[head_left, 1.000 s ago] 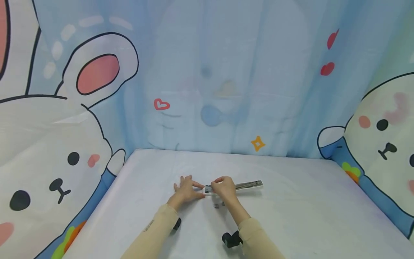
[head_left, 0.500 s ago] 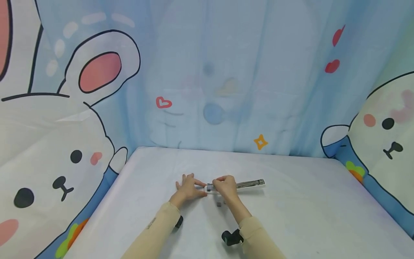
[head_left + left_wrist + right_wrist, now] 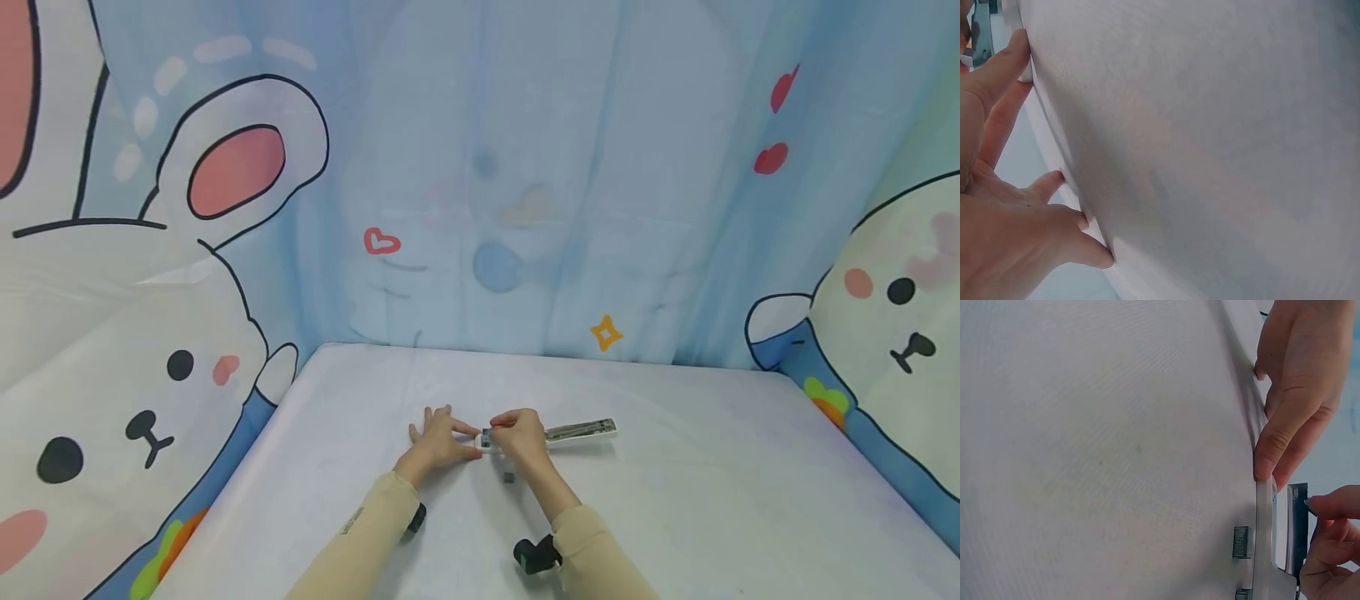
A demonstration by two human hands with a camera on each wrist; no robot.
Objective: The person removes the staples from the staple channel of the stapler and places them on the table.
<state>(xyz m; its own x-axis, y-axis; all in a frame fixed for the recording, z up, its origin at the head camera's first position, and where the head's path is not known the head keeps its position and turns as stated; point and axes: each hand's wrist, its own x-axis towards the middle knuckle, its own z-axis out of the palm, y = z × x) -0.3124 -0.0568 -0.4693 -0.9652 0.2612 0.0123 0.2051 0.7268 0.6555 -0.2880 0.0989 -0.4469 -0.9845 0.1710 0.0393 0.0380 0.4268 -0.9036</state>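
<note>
A long white stapler [image 3: 581, 431], opened out, lies across the table in the head view. My left hand [image 3: 437, 442] pinches its left end between thumb and index finger, its other fingers spread on the table. Over the metal staple channel [image 3: 1297, 528] my right hand [image 3: 522, 437] has its thumb and fingertips pinched together. A thin dark piece shows at those fingertips in the right wrist view; I cannot tell whether it is part of the channel. On the near side of the stapler lie two short grey staple strips, one [image 3: 1242, 542] beside the other [image 3: 1244, 594].
A white cloth covers the table [image 3: 712, 467]. Behind it hangs a blue curtain [image 3: 420, 167] printed with cartoon animals. Black wrist cameras sit at both sleeves, the right one [image 3: 536, 554] close over the table.
My right hand has shifted slightly left along the stapler, and its wrist now covers one staple strip in the head view. My left hand keeps its hold. The head view has shifted slightly.
</note>
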